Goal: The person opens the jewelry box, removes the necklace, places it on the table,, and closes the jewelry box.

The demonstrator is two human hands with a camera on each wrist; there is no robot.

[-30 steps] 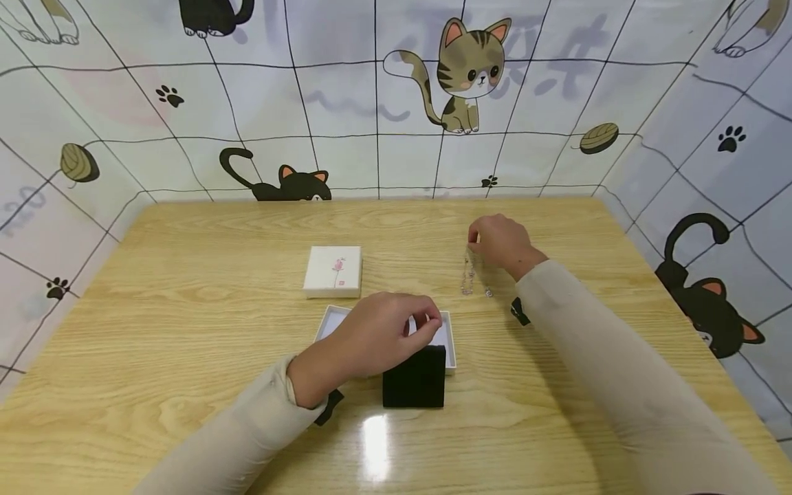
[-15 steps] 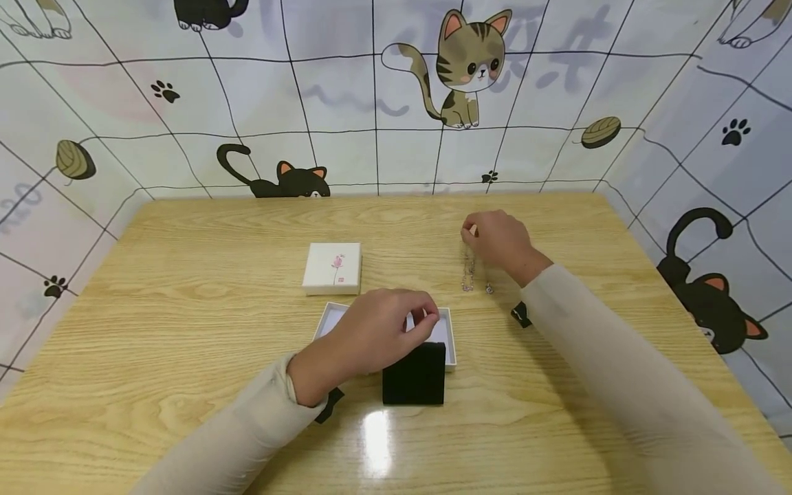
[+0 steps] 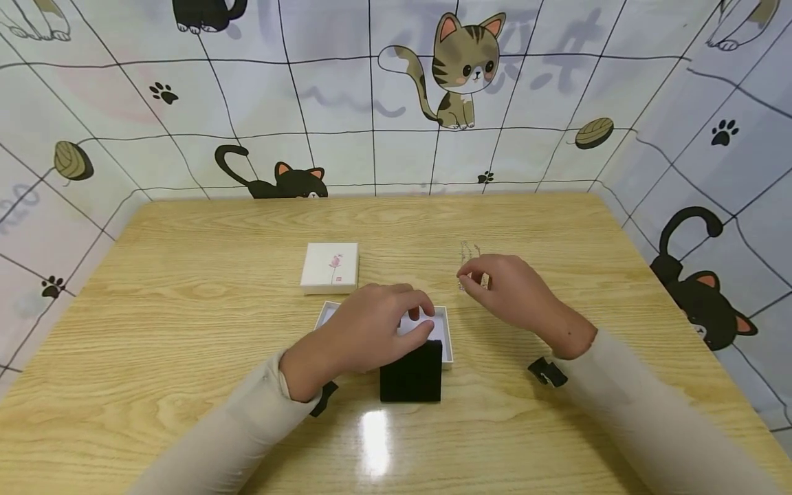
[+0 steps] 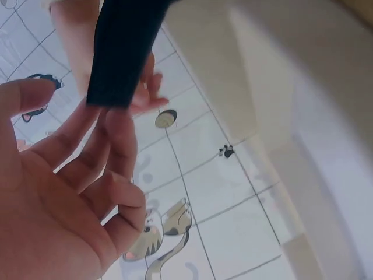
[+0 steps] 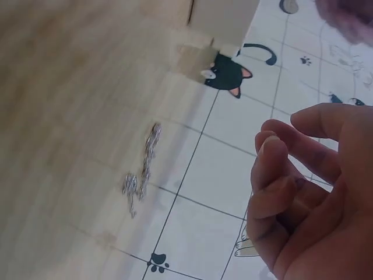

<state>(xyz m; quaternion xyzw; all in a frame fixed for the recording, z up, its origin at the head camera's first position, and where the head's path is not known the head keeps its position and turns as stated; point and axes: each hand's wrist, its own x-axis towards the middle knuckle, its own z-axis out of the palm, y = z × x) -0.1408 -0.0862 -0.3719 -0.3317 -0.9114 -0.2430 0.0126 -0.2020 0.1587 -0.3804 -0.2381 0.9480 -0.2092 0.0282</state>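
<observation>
My left hand [image 3: 361,330] hovers over a white open box base [image 3: 447,344], thumb apart from the loosely bent fingers. A black square pad [image 3: 411,375] stands in front of that base. In the left wrist view the pad [image 4: 125,55] overlaps the fingertips; whether they touch it I cannot tell. My right hand [image 3: 513,289] has relaxed fingers and holds nothing. A thin silver chain [image 3: 467,251] lies on the table just beyond it, partly hidden by the fingers. The right wrist view shows the chain [image 5: 150,154] bunched on the wood.
A white box lid [image 3: 331,267] with a pink flower print rests behind the base, to its left. The wooden table [image 3: 185,309] ends at a cat-print cloth backdrop [image 3: 340,96] at the back and sides. Black wrist straps [image 3: 547,372] show at the sleeves.
My right hand has let go of the chain, which now lies on the table, and has drawn back toward me. The left thumb and fingers have spread slightly apart; the pad stays put.
</observation>
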